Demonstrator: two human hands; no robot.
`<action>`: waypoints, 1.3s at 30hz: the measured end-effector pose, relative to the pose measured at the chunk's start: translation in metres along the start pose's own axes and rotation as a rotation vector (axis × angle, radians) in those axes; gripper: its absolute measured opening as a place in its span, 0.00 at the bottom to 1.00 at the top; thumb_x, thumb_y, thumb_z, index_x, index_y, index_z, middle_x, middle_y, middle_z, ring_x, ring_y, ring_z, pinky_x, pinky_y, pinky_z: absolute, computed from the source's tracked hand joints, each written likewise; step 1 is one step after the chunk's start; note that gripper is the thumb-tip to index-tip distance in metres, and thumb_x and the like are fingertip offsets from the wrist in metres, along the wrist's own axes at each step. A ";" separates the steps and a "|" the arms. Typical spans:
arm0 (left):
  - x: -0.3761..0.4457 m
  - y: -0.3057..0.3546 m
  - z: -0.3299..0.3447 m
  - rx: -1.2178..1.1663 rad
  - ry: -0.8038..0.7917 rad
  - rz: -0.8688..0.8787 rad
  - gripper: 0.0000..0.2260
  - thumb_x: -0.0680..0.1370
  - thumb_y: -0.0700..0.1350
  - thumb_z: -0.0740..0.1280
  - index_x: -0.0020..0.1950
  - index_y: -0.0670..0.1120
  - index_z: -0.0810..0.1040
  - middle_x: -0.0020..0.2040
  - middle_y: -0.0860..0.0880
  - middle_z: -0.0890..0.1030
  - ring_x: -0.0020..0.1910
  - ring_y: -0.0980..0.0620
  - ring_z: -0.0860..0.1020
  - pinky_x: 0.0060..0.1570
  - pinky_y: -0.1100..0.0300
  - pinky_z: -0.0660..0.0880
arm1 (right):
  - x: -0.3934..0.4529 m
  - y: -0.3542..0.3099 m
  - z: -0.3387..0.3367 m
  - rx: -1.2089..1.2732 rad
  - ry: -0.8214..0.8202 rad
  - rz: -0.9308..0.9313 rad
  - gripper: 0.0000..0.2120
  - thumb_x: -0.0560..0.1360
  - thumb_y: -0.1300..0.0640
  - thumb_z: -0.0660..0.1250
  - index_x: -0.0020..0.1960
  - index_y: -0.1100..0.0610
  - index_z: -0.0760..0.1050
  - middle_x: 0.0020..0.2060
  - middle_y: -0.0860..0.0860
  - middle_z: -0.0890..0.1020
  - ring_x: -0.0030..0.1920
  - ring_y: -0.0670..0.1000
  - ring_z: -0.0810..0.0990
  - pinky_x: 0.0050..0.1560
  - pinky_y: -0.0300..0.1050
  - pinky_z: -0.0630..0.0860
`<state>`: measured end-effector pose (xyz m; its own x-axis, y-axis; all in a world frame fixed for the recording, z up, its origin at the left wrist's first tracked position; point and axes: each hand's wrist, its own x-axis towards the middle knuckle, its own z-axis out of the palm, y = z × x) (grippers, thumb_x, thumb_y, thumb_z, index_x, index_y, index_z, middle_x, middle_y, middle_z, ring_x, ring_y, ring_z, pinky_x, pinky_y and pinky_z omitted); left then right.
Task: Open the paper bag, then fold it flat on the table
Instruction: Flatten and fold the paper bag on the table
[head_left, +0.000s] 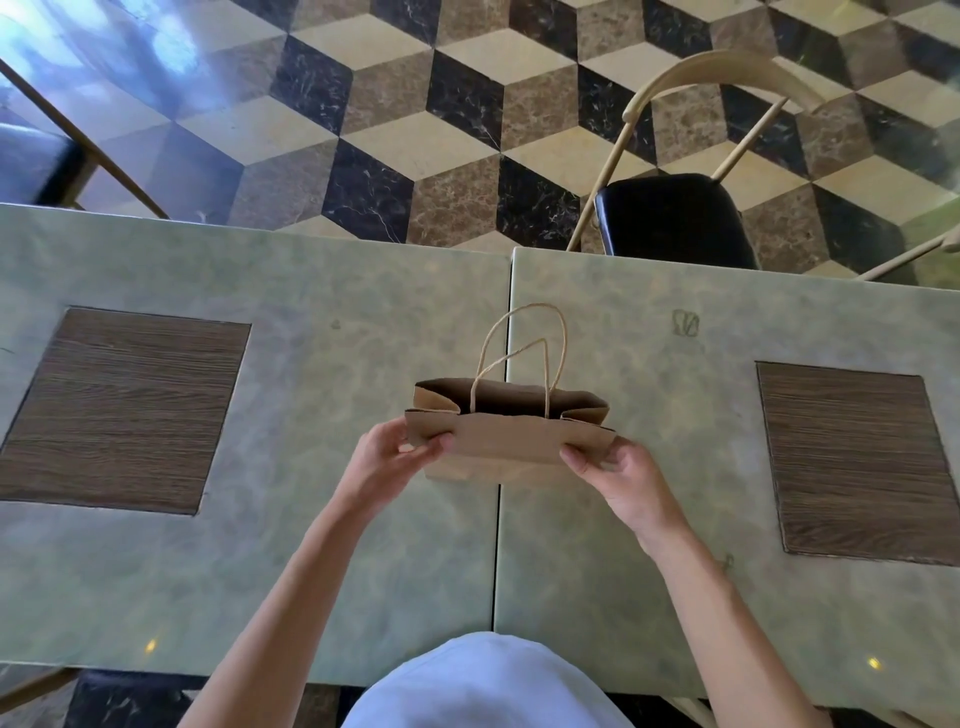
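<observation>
A small brown paper bag (506, 441) with two twisted paper handles stands upright over the seam between two green tables. Its mouth is open and the dark inside shows; the side gussets fold inward. My left hand (397, 457) pinches the near left top corner of the bag. My right hand (615, 467) pinches the near right top corner. Both thumbs lie on the near face. The bag's base is partly hidden behind the near panel.
Two green marbled tables (311, 545) meet at a seam (497, 545), each with a brown wood-grain inlay (122, 410) (857, 462). A folding chair (675, 218) with a black seat stands beyond the far edge. Another black seat (36, 166) sits far left.
</observation>
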<state>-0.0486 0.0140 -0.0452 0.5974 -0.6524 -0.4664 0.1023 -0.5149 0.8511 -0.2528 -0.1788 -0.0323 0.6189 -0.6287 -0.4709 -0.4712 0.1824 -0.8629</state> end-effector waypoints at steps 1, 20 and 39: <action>0.001 -0.002 0.001 -0.024 0.027 -0.013 0.15 0.67 0.61 0.72 0.50 0.57 0.85 0.47 0.54 0.86 0.51 0.53 0.83 0.56 0.50 0.76 | 0.001 0.001 0.000 0.027 0.025 -0.005 0.11 0.71 0.60 0.75 0.53 0.57 0.82 0.47 0.51 0.87 0.50 0.50 0.84 0.55 0.41 0.78; 0.008 -0.004 0.029 0.031 0.286 -0.177 0.21 0.78 0.56 0.64 0.32 0.45 0.64 0.30 0.48 0.64 0.31 0.50 0.63 0.34 0.56 0.62 | 0.008 0.014 0.021 -0.280 0.259 0.076 0.19 0.79 0.49 0.64 0.36 0.56 0.60 0.28 0.47 0.66 0.31 0.50 0.65 0.36 0.48 0.63; -0.023 -0.013 0.043 1.132 0.126 0.563 0.26 0.73 0.62 0.66 0.69 0.56 0.71 0.70 0.48 0.70 0.68 0.46 0.69 0.65 0.43 0.65 | -0.018 0.025 0.052 -1.290 0.042 -0.522 0.30 0.74 0.35 0.60 0.68 0.54 0.73 0.68 0.50 0.76 0.67 0.57 0.74 0.68 0.70 0.61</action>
<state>-0.0978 0.0119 -0.0557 0.4144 -0.9096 -0.0296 -0.8863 -0.4108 0.2137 -0.2428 -0.1240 -0.0548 0.8926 -0.4333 -0.1246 -0.4485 -0.8815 -0.1477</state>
